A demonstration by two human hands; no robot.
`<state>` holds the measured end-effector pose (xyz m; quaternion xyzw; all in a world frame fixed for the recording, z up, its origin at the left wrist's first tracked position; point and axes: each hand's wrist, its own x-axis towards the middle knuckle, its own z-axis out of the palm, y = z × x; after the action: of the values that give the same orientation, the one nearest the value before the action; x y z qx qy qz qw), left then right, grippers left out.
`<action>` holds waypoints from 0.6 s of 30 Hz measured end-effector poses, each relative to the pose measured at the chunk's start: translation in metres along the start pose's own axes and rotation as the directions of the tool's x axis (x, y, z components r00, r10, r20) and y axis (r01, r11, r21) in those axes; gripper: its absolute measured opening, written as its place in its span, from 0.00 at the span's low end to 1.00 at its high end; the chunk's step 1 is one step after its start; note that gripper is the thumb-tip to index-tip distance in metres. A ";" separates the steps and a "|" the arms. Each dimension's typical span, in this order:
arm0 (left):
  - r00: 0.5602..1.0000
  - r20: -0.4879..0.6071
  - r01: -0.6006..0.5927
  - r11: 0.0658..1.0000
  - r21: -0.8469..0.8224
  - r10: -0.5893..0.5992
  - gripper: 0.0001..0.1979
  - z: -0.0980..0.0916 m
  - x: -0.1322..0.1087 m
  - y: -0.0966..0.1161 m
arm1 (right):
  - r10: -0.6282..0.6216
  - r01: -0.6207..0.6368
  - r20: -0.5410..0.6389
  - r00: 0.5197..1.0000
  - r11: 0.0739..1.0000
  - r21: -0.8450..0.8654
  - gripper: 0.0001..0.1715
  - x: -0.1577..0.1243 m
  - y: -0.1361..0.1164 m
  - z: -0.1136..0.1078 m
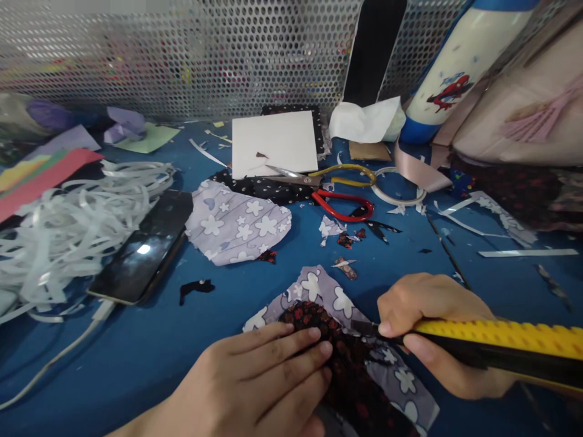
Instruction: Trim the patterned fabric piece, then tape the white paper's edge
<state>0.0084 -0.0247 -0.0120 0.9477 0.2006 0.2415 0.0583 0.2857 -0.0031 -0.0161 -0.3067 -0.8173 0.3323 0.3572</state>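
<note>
My left hand lies flat with its fingers stretched over a dark floral fabric piece. Beneath that piece is a lavender fabric with white flowers, its borders showing on both sides. In my right hand is a yellow and black utility knife, gripped near its front end. The dark blade points left, its tip at the edge of the dark fabric, just right of my left fingertips. Farther back lies another lavender flowered piece, beside scissors with one yellow and one red handle loop.
A phone on a cable and a heap of white strips lie left. At the back are a white card, a ribbon roll and a bottle. Fabric scraps dot the blue table before a perforated metal panel.
</note>
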 end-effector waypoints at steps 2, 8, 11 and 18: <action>1.000 0.001 0.008 1.000 -0.012 -0.008 0.13 0.000 -0.001 0.000 | -0.012 0.013 0.018 1.000 1.000 -0.005 0.05 0.000 0.001 0.000; 1.000 0.015 -0.003 1.000 -0.015 0.003 0.13 -0.003 0.001 0.000 | -0.103 0.095 0.140 0.985 0.994 0.059 0.09 0.009 0.005 -0.002; 1.000 0.011 -0.011 1.000 -0.012 0.011 0.14 -0.003 0.002 0.000 | -0.132 0.129 0.233 0.964 0.991 0.027 0.11 0.013 0.005 -0.005; 1.000 -0.020 -0.016 1.000 0.008 0.016 0.13 -0.001 0.003 0.000 | -0.140 0.127 0.140 0.980 0.987 0.096 0.06 0.012 0.011 -0.004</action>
<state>0.0100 -0.0237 -0.0099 0.9470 0.1947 0.2505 0.0505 0.2853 0.0138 -0.0176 -0.2101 -0.8448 0.3642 0.3310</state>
